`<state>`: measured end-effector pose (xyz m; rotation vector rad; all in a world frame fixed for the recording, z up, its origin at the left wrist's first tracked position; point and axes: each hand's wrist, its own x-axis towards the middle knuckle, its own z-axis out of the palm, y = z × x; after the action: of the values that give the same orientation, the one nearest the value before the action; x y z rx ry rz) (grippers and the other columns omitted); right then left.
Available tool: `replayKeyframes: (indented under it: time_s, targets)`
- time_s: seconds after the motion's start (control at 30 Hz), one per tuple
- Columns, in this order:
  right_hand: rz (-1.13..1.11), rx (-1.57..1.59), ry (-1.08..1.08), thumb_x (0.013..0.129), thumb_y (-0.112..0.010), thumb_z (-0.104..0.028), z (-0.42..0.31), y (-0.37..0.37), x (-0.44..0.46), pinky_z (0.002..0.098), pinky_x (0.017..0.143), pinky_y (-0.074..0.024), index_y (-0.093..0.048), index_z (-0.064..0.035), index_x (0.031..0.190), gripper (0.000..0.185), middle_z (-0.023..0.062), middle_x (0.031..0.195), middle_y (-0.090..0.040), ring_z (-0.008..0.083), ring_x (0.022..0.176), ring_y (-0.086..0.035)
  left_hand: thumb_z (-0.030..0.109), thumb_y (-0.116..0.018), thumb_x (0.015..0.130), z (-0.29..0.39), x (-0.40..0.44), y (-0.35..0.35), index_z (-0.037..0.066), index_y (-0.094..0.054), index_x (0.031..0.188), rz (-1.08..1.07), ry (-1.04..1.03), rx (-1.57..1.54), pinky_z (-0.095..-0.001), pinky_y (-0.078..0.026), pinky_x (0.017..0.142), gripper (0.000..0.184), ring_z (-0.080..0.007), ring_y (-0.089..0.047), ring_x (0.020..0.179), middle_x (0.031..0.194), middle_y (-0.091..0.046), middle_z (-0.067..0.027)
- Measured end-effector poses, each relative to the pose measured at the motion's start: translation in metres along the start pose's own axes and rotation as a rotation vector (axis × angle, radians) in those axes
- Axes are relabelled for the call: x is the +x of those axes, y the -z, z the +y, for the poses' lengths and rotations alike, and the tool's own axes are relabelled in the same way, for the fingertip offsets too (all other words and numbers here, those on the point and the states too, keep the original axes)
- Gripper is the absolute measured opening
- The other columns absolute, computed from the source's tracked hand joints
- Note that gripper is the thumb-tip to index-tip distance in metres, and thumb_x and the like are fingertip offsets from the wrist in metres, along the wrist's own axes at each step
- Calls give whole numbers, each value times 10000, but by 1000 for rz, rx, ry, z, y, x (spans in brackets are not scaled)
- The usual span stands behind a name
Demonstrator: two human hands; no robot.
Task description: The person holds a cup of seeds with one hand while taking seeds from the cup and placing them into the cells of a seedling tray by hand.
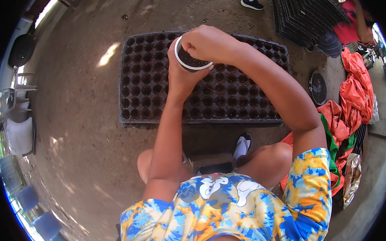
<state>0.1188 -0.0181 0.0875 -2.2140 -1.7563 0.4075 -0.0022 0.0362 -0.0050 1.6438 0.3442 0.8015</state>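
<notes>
the shirt (pixel 223 208) is nearest, soft cloth splashed with blue, yellow and white. beyond the knees, the left hand (pixel 182 79) grips the cup (pixel 193 69), thumb along its near side. the right hand (pixel 209 43) is bent over the rim with its fingers curled down inside; whether they pinch anything, i cannot tell. the cup is held over the tray (pixel 201 121), left of its middle and toward the far edge.

the left hand alone seems to bear the cup, so a slackened grip or a hard push from the right could tip it and spill the dark stuff (pixel 189 60) across many cells. a loose pinch could also scatter crumbs between them.

the cup is round with a smooth white rim; the stuff inside looks fine and grainy, like soil. the tray is a dark, long rectangle, probably thin plastic, with rows of round pits and a dusty edge; a knock might flex it. to the right lie a round black lid-like thing (pixel 318 87) and a red sheet (pixel 354 84), thin and crumpled. farther off, beside a person in red (pixel 347 24), stands a stack (pixel 298 17) of black, ridged layers.
</notes>
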Motion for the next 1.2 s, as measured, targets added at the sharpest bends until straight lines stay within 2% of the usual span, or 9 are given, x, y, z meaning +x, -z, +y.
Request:
replayKeyframes:
  time_s: [0.13, 0.17, 0.37, 0.57, 0.87, 1.0, 1.1, 1.13, 1.2]
  targets:
    - [251, 343, 9, 780, -628, -93, 11, 13, -19, 328, 676, -501, -640, -22, 879, 122, 123, 765, -664, 226, 717, -650, 77, -874, 564, -12, 4, 12, -4, -300, 1347, 85, -10, -51, -337, -411, 994, 974, -216, -511, 1158, 1246, -500, -127]
    - [198, 383, -92, 792, -644, -95, 16, 11, -23, 308, 684, -501, -639, -12, 899, 135, 105, 758, -666, 187, 720, -648, 62, -869, 568, -20, 6, 18, -10, -305, 1339, 100, -31, -49, -326, -415, 985, 958, -200, -515, 1131, 1222, -503, -119]
    - [-26, 320, -289, 768, -644, -124, 59, -60, -42, 352, 707, -514, -679, -35, 897, 161, 130, 832, -693, 267, 768, -671, 62, -866, 586, -21, 10, 27, -14, -309, 1335, 151, -13, -169, -324, -424, 976, 936, -199, -524, 1115, 1218, -508, -121]
    - [-81, 235, -271, 778, -637, -112, 58, -54, -41, 374, 772, -519, -708, -51, 911, 162, 145, 870, -698, 297, 831, -671, 63, -867, 585, -17, 8, 25, -13, -305, 1340, 145, -12, -160, -325, -420, 983, 944, -199, -518, 1126, 1225, -503, -122]
    - [150, 149, -232, 840, -605, -123, 69, -28, -29, 375, 805, -515, -706, -74, 1026, 217, 148, 918, -698, 296, 871, -671, 61, -864, 588, -10, 9, 23, -10, -306, 1337, 86, 6, -225, -333, -411, 997, 937, -201, -512, 1139, 1235, -496, -120]
    - [448, 222, -229, 852, -595, -149, 57, 0, -33, 371, 759, -510, -705, -65, 976, 186, 130, 902, -688, 301, 841, -652, 60, -865, 580, 1, 2, 9, 2, -296, 1339, -15, 15, -256, -344, -403, 1011, 950, -199, -497, 1164, 1257, -479, -116]
    - [389, 115, 23, 826, -606, -150, 32, 12, -34, 385, 740, -509, -707, -54, 925, 170, 130, 876, -677, 318, 836, -640, 58, -861, 573, -1, 1, 5, 5, -292, 1353, -28, 25, -234, -349, -399, 1015, 967, -208, -496, 1169, 1258, -486, -118]
    - [259, 65, 86, 813, -641, -108, 22, 12, -35, 356, 737, -515, -696, -31, 969, 182, 140, 893, -665, 290, 848, -651, 59, -862, 572, 1, -1, 3, 8, -295, 1355, -35, 18, -218, -349, -401, 1013, 968, -209, -495, 1170, 1260, -487, -118]
    - [83, -164, 28, 809, -621, -99, 7, -2, -33, 387, 751, -516, -697, -35, 942, 166, 145, 936, -663, 305, 877, -646, 84, -876, 559, 4, -5, -3, 29, -317, 1360, -78, -2, -58, -350, -420, 996, 978, -218, -499, 1178, 1273, -494, -117]
